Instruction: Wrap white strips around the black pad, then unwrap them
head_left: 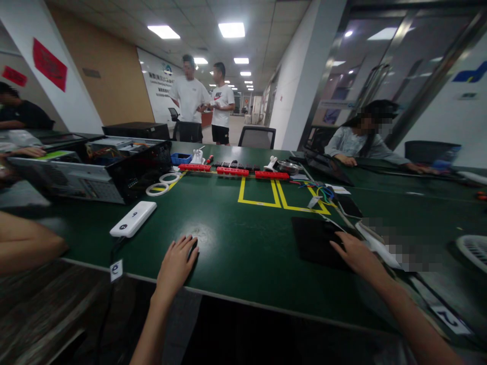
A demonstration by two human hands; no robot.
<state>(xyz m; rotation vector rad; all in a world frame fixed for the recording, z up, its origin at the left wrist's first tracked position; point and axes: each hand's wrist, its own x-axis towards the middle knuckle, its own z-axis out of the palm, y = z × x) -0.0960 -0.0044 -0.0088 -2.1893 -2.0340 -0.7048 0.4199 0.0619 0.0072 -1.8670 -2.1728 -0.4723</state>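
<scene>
My left hand (178, 262) lies palm down on the green tabletop (236, 268), its fingers stretched out and nothing visible in it. To its left rests a white power bank (134, 219) with a black cable. The fingertips of my right hand (355, 252) reach over the right edge of a black mat (315, 241). Those fingers are apart, and I see nothing held in them.
Farther left stands an open computer case (87, 172). White rings (157, 189), red strips (233, 172), a blue bin (181, 158) and coloured wires (323, 192) lie behind yellow tape (261, 204). A neighbour's arm (28, 243) rests at left; another person (365, 132) sits right.
</scene>
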